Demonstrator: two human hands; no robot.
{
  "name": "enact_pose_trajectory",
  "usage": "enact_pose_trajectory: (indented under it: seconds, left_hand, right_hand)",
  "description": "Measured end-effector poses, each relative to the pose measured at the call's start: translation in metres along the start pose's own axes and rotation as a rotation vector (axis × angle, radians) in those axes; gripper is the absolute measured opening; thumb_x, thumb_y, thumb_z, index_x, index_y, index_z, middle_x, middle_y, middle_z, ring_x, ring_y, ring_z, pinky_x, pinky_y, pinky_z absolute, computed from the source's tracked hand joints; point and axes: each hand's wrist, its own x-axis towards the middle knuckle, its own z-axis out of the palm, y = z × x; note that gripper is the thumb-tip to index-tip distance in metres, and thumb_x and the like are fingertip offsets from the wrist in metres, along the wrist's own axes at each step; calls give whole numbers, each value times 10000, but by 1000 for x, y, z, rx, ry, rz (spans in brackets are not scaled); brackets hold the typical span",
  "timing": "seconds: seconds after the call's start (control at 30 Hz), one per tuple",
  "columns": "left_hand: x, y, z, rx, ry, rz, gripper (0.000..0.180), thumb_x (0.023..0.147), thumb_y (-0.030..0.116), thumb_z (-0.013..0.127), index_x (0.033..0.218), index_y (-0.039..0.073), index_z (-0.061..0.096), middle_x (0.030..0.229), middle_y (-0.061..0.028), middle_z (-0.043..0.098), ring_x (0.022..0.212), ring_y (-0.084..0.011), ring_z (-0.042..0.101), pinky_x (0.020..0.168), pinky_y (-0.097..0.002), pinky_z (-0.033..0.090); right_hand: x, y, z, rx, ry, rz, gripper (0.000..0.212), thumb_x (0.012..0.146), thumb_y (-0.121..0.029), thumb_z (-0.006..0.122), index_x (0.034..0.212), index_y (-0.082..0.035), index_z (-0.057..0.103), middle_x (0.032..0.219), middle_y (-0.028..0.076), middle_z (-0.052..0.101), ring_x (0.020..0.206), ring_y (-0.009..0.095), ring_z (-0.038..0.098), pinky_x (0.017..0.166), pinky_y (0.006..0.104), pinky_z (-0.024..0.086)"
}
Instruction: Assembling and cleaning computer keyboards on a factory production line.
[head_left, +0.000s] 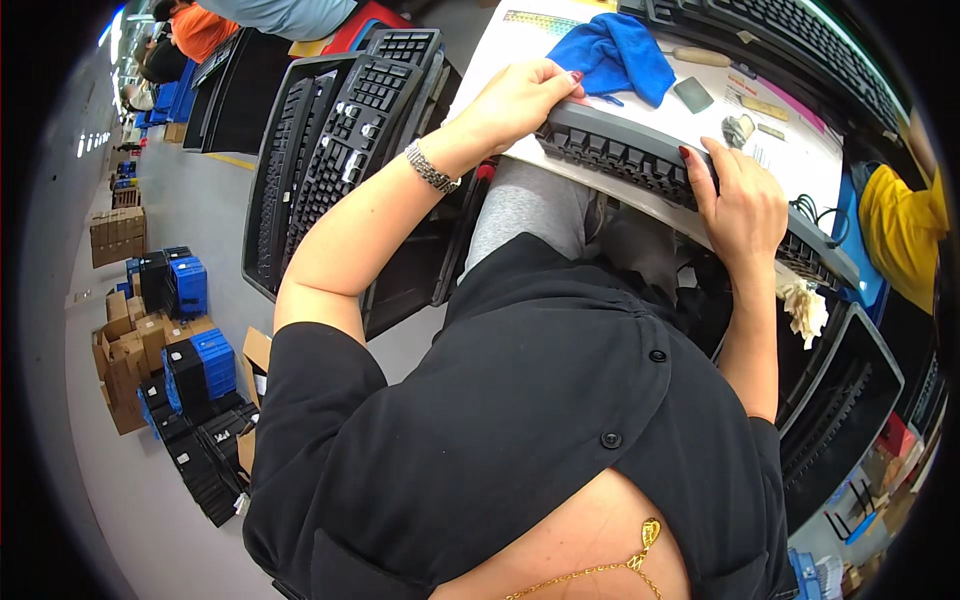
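Observation:
A black keyboard [625, 158] stands tilted up at the near edge of the white worktable, its keys turned toward me. My left hand [525, 103] closes on its left end, fingertips beside a crumpled blue cloth [612, 58]. Farther right along the keyboard, my right hand [742, 198] grips it, the thumb in front and the other fingers over the back edge. Behind the keyboard on the table lie a grey-green flat block [693, 95] and a tool with a wooden handle [702, 56].
To my left, a black bin [262, 235] holds several keyboards [352, 150]. More keyboards [790, 40] lie at the table's far side. At right are another black bin [850, 400] and a person's yellow sleeve [895, 235]. Cartons [125, 365] and blue crates [212, 362] stand on the floor.

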Motion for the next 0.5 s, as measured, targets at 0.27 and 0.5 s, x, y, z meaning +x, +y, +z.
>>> enact_pose_trajectory:
  seconds: [0.27, 0.5]
  left_hand:
    - [-7, 14, 12, -52, 71, 63, 328, 1088, 303, 604, 1079, -21, 659, 1008, -153, 786, 1016, -179, 701, 989, -270, 525]
    - [5, -35, -1, -795, 250, -25, 302, 1109, 282, 573, 1177, -6, 629, 1122, -171, 764, 1129, -205, 689, 1028, -300, 529]
  right_hand:
    - [5, 5, 7, 7, 0, 13, 379, 1012, -429, 668, 1016, -70, 792, 890, 30, 779, 713, 219, 709, 650, 305, 530]
    - [16, 12, 12, 14, -91, 44, 396, 1036, -433, 630, 1021, -72, 794, 908, 36, 785, 727, 236, 717, 648, 318, 529]
